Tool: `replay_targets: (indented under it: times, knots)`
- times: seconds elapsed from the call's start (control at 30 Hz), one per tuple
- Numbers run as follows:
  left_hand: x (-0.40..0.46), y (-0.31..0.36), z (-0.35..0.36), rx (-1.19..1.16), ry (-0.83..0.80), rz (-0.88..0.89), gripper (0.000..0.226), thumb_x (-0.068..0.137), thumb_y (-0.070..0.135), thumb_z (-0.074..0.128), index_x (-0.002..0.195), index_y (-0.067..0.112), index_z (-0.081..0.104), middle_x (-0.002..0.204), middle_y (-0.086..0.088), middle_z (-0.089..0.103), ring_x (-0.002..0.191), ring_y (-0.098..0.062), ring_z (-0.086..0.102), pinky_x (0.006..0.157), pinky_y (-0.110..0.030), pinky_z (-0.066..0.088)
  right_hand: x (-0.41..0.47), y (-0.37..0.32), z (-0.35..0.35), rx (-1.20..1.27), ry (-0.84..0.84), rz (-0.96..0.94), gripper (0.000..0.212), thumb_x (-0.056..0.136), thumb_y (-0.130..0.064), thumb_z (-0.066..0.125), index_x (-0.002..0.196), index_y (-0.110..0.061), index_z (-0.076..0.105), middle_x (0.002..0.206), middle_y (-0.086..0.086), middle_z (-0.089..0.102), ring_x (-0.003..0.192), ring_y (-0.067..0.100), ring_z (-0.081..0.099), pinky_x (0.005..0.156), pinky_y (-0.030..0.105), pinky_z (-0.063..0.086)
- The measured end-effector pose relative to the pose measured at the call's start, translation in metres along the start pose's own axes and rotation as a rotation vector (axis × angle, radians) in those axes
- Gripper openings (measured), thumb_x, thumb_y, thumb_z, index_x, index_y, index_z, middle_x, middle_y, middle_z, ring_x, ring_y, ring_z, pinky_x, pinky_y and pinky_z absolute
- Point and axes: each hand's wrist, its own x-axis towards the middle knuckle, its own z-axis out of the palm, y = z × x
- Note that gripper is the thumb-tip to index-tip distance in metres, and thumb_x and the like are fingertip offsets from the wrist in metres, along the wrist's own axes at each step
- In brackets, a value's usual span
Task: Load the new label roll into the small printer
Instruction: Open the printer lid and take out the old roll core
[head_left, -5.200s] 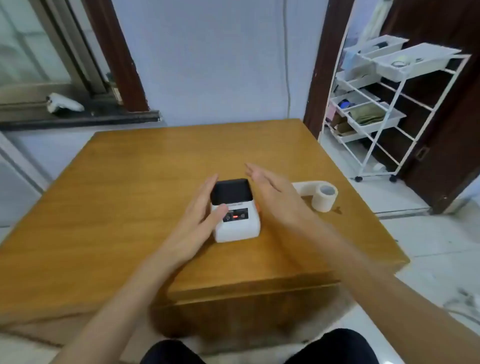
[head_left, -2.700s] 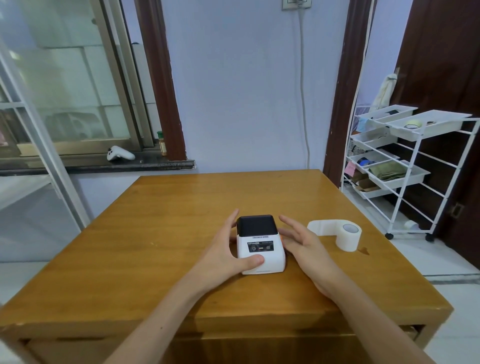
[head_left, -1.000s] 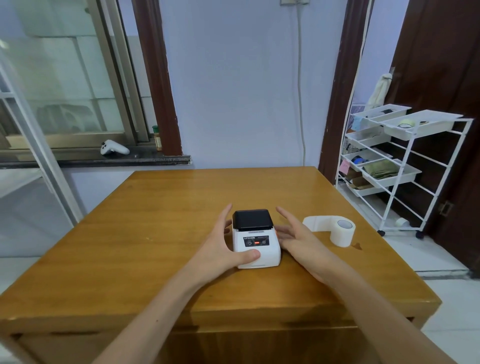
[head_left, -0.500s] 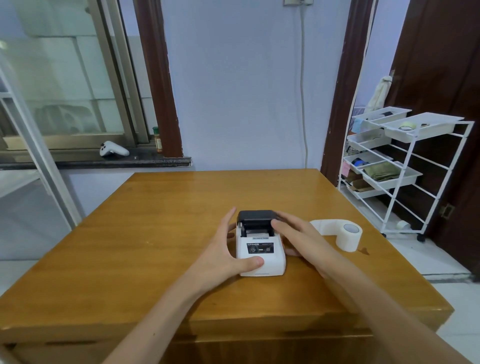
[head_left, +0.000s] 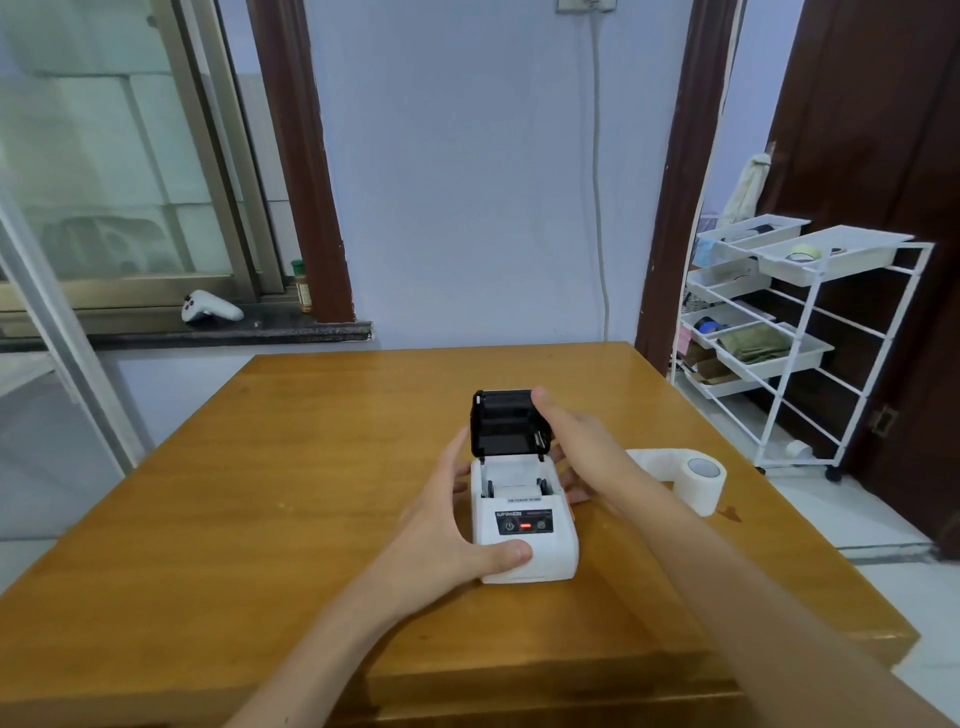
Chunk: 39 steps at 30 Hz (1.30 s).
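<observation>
The small white printer sits near the middle of the wooden table, a red light showing on its front panel. Its black lid stands raised upright, and the paper bay below shows white inside. My left hand clasps the printer's left side, thumb across the front lower edge. My right hand holds the lid's right edge, thumb at its top corner. A white label roll lies on the table to the right, a loose strip trailing leftward behind my right wrist.
A white wire trolley with trays of small items stands to the right of the table by a dark door. A white game controller rests on the window sill at back left. A cable hangs down the wall.
The printer's lid, flat and closed a second ago, has swung up to upright under my right hand. My left hand has kept its hold on the body. The roll has not moved.
</observation>
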Motion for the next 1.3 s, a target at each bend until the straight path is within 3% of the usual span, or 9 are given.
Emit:
replay_targets:
  times: [0.13,0.27,0.4,0.6,0.67,0.77,0.97,1.13,1.3]
  knots:
    - [0.001,0.003,0.0,0.026,-0.004,-0.008,0.112,0.052,0.063,0.086,0.12,0.087,-0.001,0.138,0.036,0.041,0.133,0.007,0.04,0.117,-0.037,0.033,0.003,0.0,0.002,-0.013,0.043,-0.01,0.078,0.081,-0.078,0.038,0.095,-0.008,0.07,0.069,0.003,0.067,0.066,0.023,0.065,0.072,0.043,0.058]
    - [0.002,0.001,0.001,0.05,-0.005,0.0,0.116,0.05,0.069,0.084,0.13,0.078,0.0,0.146,0.028,0.039,0.137,0.001,0.039,0.118,-0.044,0.033,-0.001,0.002,0.002,-0.168,0.097,-0.135,0.103,0.069,-0.089,0.028,0.099,0.002,0.065,0.073,0.008,0.063,0.067,0.027,0.063,0.075,0.052,0.057]
    - [0.002,0.0,0.0,-0.012,-0.002,-0.016,0.104,0.06,0.088,0.061,0.145,0.064,0.005,0.148,0.023,0.039,0.135,0.001,0.041,0.116,-0.042,0.035,-0.013,-0.001,-0.001,-0.202,0.188,-0.19,0.071,0.086,-0.073,0.036,0.104,-0.008,0.059,0.092,0.01,0.068,0.077,0.029,0.07,0.071,0.045,0.061]
    - [0.002,0.0,-0.001,-0.08,0.073,-0.086,0.073,0.09,0.068,0.039,0.154,0.048,0.011,0.135,0.026,0.045,0.128,0.003,0.046,0.11,-0.031,0.035,-0.025,-0.005,-0.005,-0.509,0.296,-0.332,0.021,0.087,-0.03,0.057,0.082,-0.012,0.066,0.078,0.007,0.069,0.073,0.03,0.065,0.071,0.045,0.056]
    - [0.002,-0.001,0.0,-0.072,0.09,-0.093,0.064,0.097,0.06,0.037,0.154,0.047,0.013,0.134,0.027,0.046,0.127,0.001,0.047,0.11,-0.032,0.033,-0.025,-0.009,-0.006,-0.535,0.163,-0.372,0.014,0.085,-0.022,0.062,0.075,-0.02,0.07,0.077,-0.001,0.071,0.076,0.022,0.066,0.072,0.038,0.056]
    - [0.002,-0.001,-0.001,-0.085,0.117,-0.105,0.057,0.1,0.056,0.034,0.153,0.048,0.016,0.136,0.021,0.048,0.128,-0.003,0.046,0.107,-0.03,0.032,-0.018,-0.016,-0.004,-0.576,-0.115,-0.367,0.009,0.084,-0.017,0.069,0.09,-0.017,0.076,0.089,0.0,0.075,0.074,0.01,0.065,0.068,0.021,0.053]
    - [0.002,-0.001,-0.001,-0.105,0.129,-0.127,0.053,0.1,0.058,0.028,0.152,0.051,0.018,0.132,0.023,0.045,0.126,-0.001,0.038,0.102,-0.026,0.025,0.0,-0.022,0.0,-0.78,-0.338,-0.288,0.024,0.083,-0.022,0.073,0.106,-0.015,0.077,0.093,-0.007,0.07,0.091,0.011,0.063,0.085,0.027,0.052]
    - [0.004,-0.007,-0.002,-0.105,0.149,-0.136,0.064,0.087,0.074,0.024,0.149,0.055,0.022,0.146,0.011,0.049,0.137,-0.01,0.04,0.109,-0.032,0.028,0.006,-0.025,-0.002,-0.759,-0.452,-0.158,0.028,0.084,-0.026,0.073,0.109,-0.014,0.075,0.077,0.007,0.058,0.057,0.014,0.042,0.046,0.025,0.032]
    - [0.003,-0.005,-0.002,-0.085,0.149,-0.131,0.08,0.076,0.084,0.02,0.149,0.053,0.024,0.149,0.011,0.047,0.141,-0.011,0.038,0.116,-0.038,0.028,0.006,-0.026,-0.001,-0.791,-0.503,-0.145,0.023,0.087,-0.024,0.07,0.107,-0.014,0.075,0.072,0.007,0.05,0.052,0.015,0.031,0.044,0.028,0.022]
